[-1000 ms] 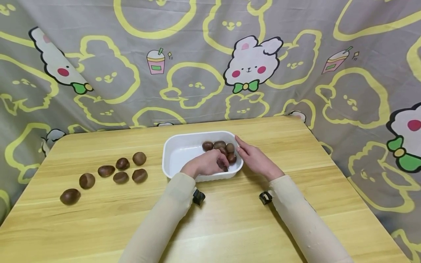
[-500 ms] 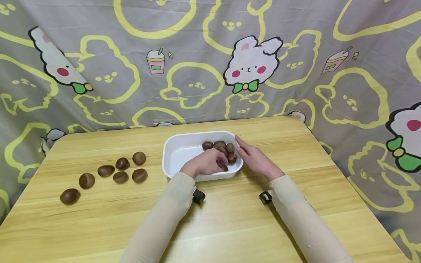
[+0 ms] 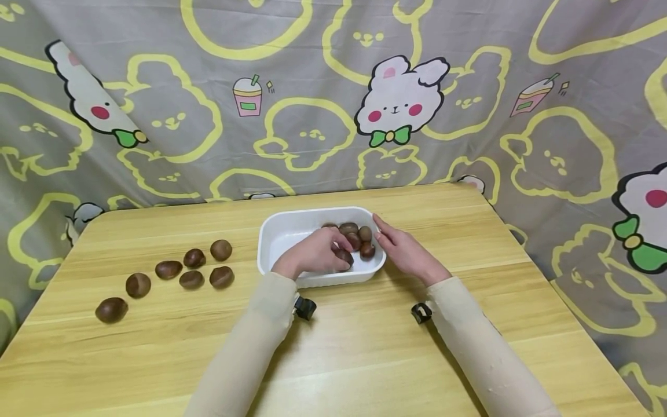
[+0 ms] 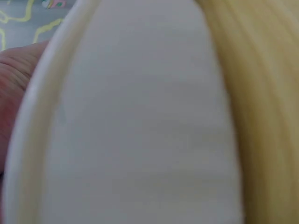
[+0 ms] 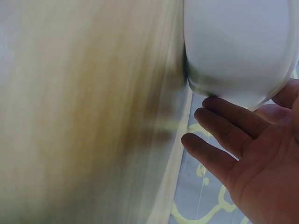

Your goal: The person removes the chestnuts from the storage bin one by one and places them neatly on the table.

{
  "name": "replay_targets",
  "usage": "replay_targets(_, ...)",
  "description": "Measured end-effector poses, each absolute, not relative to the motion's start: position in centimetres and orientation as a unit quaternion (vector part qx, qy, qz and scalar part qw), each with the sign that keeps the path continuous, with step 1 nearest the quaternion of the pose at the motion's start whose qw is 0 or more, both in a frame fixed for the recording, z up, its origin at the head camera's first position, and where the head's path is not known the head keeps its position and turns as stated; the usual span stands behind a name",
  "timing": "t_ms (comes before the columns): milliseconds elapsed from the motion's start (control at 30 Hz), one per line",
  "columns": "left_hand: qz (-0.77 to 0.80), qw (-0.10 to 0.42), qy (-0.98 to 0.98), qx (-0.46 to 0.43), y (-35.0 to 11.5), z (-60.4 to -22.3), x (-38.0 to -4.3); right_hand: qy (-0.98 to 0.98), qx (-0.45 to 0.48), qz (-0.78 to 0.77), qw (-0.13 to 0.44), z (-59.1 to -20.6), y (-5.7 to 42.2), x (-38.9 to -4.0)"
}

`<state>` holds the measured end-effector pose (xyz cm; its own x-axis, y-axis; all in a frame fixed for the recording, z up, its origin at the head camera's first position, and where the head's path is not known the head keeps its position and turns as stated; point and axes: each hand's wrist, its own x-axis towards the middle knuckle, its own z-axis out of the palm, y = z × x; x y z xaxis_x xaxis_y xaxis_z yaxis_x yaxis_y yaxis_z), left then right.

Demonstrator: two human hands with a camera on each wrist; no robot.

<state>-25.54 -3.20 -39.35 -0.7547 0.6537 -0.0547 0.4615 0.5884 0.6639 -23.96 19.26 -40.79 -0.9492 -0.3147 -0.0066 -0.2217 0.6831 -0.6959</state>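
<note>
In the head view a white plastic tray [image 3: 333, 280] stands on the table with several brown chestnuts [image 3: 352, 240] gathered at its right end. My left hand [image 3: 314, 251] reaches over the near rim and pinches one chestnut [image 3: 343, 259] low inside the tray. Against the tray's right end rests my right hand [image 3: 409, 253], its fingers along the outside. The right wrist view shows the right hand [image 5: 261, 158] with fairly straight fingers by the tray wall [image 5: 238, 51]. From the left wrist the tray wall [image 4: 140, 112] hides most of the left hand [image 4: 16, 88].
Several loose chestnuts [image 3: 191, 280] lie spread on the left part of the wooden table [image 3: 375, 359]. A patterned grey curtain [image 3: 312, 75] hangs behind the table and along its right side.
My left hand has shifted left inside the tray with a chestnut between its fingers. The right hand and the loose chestnuts on the table stay where they were.
</note>
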Motion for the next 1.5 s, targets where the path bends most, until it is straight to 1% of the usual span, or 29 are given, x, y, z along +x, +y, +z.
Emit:
replay_targets(300,0.381,0.099,0.876,0.28,-7.2,-37.2,-25.3,0.917,-0.145,-0.365,0.068,-40.8,19.4,-24.0)
replay_targets(500,0.395,0.068,0.876,0.269,-9.8,-35.8,-24.3,0.917,-0.149,-0.363,0.068,-40.9,19.4,-24.0)
replay_targets(667,0.419,0.059,0.868,0.26,-11.6,-34.9,-23.5,0.917,-0.149,-0.365,0.065,-40.8,19.4,-24.0)
replay_targets(967,0.465,0.069,0.855,0.217,-14.8,-33.9,-21.7,0.915,-0.147,-0.37,0.07,-40.9,19.4,-24.0)
replay_targets(1167,0.459,0.047,0.863,0.205,-17.4,-35.1,-21.3,0.914,-0.147,-0.369,0.075,-41.1,19.5,-23.8)
replay_targets(1333,0.453,0.039,0.874,0.175,-19.1,-35.0,-20.6,0.915,-0.147,-0.369,0.072,-40.9,19.6,-23.8)
replay_targets(1500,0.418,0.016,0.898,0.135,-21.5,-34.5,-19.7,0.915,-0.149,-0.37,0.069,-40.8,19.6,-23.8)
